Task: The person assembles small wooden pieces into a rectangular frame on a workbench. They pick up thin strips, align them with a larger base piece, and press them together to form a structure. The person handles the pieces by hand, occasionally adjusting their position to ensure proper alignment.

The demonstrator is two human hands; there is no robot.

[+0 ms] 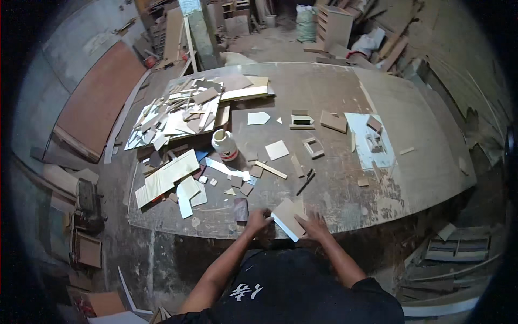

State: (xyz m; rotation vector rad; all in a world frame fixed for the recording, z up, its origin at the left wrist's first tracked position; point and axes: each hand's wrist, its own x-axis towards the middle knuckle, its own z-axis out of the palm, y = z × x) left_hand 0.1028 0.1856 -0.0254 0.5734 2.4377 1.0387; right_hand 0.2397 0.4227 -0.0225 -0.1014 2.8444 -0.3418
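At the table's near edge I hold a small flat brown board (290, 209) tilted between my hands. A thin white strip (285, 227) runs along its side nearest me. My left hand (260, 222) is closed, its fingertips at the board's left corner. Along the board's right side, my right hand (314, 225) grips with the thumb on its face; the fingers beneath are partly hidden. A roll of dark sandpaper-like sheet (240, 209) lies just left of my left hand. Beyond the board is a dark pen-like tool (306, 182).
A white glue-like bottle (225, 146) stands left of the table's middle. Scrap wood (186, 110) is heaped at the far left, with pale panels (168, 178) nearer. Small box-like wooden pieces (313, 147) and a white sheet (369, 141) with parts lie to the right.
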